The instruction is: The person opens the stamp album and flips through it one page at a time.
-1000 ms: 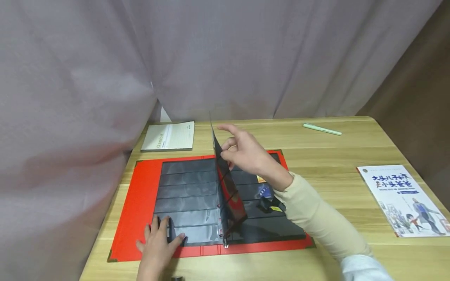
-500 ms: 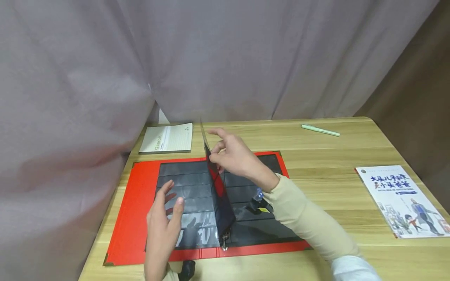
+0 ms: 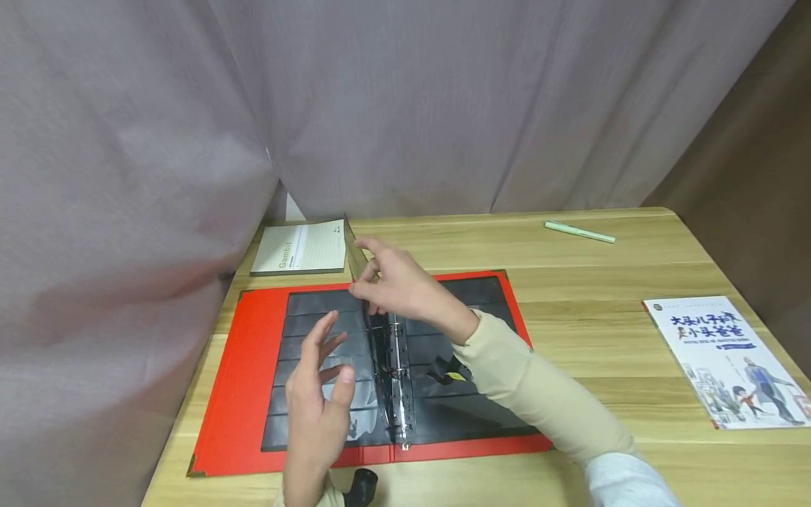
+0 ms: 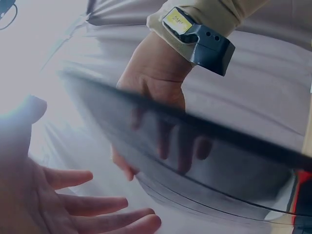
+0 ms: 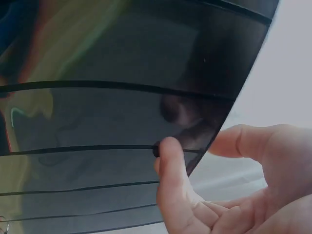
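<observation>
Wooden counter (image 3: pixel 570 282) carried a red binder (image 3: pixel 243 380); right hand (image 3: pixel 395 285) pinched the dark page (image 5: pixel 112 117), leaning toward the relaxed, empty left hand (image 3: pixel 317 401).

The right hand (image 3: pixel 399 287) is bare, with no rings or gloves to be seen. Its forearm is covered by a close-fitting beige sleeve (image 3: pixel 538 387) that ends at the wrist in a plain cuff; nearer the elbow a pale grey-white sleeve (image 3: pixel 627 482) takes over. In the left wrist view a dark grey plastic device (image 4: pixel 207 46) is strapped at that wrist, blocky in shape, with small round holes in its side and a yellow label (image 4: pixel 178 20) on top. The left hand (image 3: pixel 319 408) is bare too, with a strip of beige cuff (image 3: pixel 329 496) at its wrist and a black rounded device (image 3: pixel 362 486) beside it.
</observation>
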{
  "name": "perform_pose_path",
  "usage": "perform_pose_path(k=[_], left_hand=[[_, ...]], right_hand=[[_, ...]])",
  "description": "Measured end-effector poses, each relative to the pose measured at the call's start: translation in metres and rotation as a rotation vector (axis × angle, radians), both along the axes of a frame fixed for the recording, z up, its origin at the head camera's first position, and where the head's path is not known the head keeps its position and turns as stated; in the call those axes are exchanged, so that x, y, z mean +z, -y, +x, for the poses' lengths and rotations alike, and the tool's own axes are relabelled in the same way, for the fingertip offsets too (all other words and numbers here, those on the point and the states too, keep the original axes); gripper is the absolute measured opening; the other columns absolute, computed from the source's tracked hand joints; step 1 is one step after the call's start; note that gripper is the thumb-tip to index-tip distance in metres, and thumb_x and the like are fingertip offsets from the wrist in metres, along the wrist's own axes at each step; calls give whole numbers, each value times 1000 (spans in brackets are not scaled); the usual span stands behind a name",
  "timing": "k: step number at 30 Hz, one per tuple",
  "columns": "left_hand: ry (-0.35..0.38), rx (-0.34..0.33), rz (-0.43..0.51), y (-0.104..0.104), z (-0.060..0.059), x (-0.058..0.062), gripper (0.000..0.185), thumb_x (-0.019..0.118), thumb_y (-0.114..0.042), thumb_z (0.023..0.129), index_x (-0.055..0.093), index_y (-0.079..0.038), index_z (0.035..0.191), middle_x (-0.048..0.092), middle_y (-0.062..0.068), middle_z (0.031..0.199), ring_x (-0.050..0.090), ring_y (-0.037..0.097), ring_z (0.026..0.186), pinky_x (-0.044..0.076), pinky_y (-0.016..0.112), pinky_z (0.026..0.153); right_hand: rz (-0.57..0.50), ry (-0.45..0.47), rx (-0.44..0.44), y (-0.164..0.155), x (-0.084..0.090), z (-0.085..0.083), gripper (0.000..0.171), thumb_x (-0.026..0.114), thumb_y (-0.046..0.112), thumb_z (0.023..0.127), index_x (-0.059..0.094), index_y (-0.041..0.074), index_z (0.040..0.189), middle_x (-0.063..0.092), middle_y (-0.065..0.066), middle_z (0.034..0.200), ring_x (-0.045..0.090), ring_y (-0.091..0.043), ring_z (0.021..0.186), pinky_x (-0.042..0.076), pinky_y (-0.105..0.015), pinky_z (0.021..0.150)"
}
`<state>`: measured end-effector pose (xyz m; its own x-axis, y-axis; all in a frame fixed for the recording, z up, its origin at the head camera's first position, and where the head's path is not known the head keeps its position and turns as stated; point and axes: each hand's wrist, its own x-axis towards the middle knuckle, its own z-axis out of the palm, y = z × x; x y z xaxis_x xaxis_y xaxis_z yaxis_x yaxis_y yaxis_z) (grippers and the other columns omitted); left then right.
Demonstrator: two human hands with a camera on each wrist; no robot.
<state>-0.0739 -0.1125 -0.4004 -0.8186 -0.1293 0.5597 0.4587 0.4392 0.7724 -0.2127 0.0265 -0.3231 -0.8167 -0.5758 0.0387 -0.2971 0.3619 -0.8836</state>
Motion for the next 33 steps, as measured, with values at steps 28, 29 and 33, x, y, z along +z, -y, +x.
perform_pose_path(k=[28, 29, 33], left_hand=[[-59, 170, -85, 33, 16, -10, 41, 67, 3, 89, 67, -3, 129, 69, 16, 126, 71, 35, 96, 49, 13, 84], [-55, 179, -89, 36, 16, -10, 40, 67, 3, 89, 67, -3, 129, 69, 15, 125, 71, 35, 95, 48, 13, 84], [-54, 230, -119, 44, 17, -13, 38, 68, 4, 89, 69, -2, 127, 71, 14, 121, 71, 27, 93, 48, 11, 84]], right_hand=[[108, -28, -21, -50, -44, -11, 63, 68, 26, 98, 41, 2, 150, 68, -5, 91, 63, -18, 74, 50, -34, 70], [112, -28, -23, -54, -47, -11, 63, 67, 26, 98, 42, 2, 150, 68, -5, 92, 63, -18, 75, 50, -34, 70], [130, -51, -24, -66, -58, -11, 60, 68, 26, 97, 46, 2, 147, 68, -2, 95, 61, -17, 78, 50, -35, 73]])
